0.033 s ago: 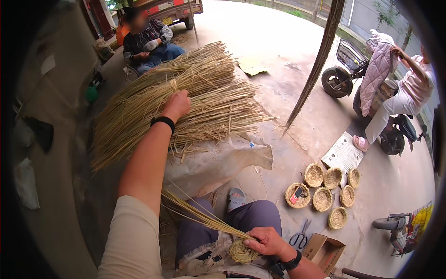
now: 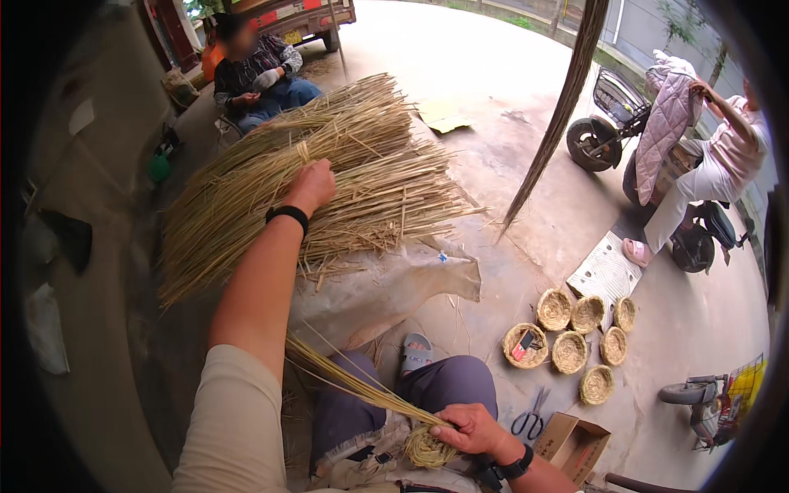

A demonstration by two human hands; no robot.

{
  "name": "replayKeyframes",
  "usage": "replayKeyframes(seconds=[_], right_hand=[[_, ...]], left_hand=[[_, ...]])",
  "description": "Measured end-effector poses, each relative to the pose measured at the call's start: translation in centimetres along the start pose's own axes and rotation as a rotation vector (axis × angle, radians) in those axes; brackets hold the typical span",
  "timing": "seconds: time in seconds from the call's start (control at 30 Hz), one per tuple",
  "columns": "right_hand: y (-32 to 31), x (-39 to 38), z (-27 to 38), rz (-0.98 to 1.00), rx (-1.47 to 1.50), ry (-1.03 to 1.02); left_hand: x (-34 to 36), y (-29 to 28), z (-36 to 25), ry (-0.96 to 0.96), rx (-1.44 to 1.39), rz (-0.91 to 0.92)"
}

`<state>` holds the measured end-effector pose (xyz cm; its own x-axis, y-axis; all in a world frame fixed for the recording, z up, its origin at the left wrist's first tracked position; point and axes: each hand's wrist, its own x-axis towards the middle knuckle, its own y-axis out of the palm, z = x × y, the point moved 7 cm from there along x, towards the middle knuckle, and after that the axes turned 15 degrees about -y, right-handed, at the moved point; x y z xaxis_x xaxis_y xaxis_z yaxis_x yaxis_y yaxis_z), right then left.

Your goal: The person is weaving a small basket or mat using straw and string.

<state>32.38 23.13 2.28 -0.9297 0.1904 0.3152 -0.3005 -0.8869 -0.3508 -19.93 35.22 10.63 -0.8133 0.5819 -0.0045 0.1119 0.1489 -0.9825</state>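
Observation:
My left hand reaches out over a big heap of dry straw stalks, its fingers closed on some of them; a short tuft sticks up just beyond the knuckles. In my lap, my right hand pinches a small coiled straw piece at its edge. From that coil a long bundle of loose straw strands trails up and left, passing behind my left forearm. The fingertips of the left hand are partly hidden from view.
Several small straw baskets stand on the floor at right, one with small items inside. Scissors lie by an open cardboard box. A pale sheet lies under the heap. One person sits beyond it; another sits by a scooter.

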Motion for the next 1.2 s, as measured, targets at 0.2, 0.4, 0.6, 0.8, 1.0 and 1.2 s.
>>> replayKeyframes(seconds=[0.2, 0.4, 0.6, 0.8, 1.0, 1.2], right_hand=[[-1.3, -0.2, -0.2, -0.034, 0.040, 0.047], [-1.5, -0.8, -0.7, -0.097, 0.085, 0.068], [-1.3, -0.8, -0.5, -0.075, 0.033, 0.048], [-0.9, -1.4, -0.6, -0.086, 0.065, 0.062], [-1.1, -1.2, 0.0, -0.064, 0.034, 0.081], [-0.8, -1.0, 0.0, -0.059, 0.021, 0.062]], left_hand=[[2.9, 4.6, -2.0, -0.034, 0.165, 0.166], [2.7, 4.3, -2.8, 0.082, 0.186, 0.136], [0.8, 1.3, -2.5, 0.169, 0.145, 0.041], [-2.3, -1.9, -0.1, 0.344, -0.123, -0.013], [-6.5, -0.8, 3.8, 0.268, 0.325, 0.146], [-11.3, -0.8, 0.6, 0.373, 0.275, -0.113]])
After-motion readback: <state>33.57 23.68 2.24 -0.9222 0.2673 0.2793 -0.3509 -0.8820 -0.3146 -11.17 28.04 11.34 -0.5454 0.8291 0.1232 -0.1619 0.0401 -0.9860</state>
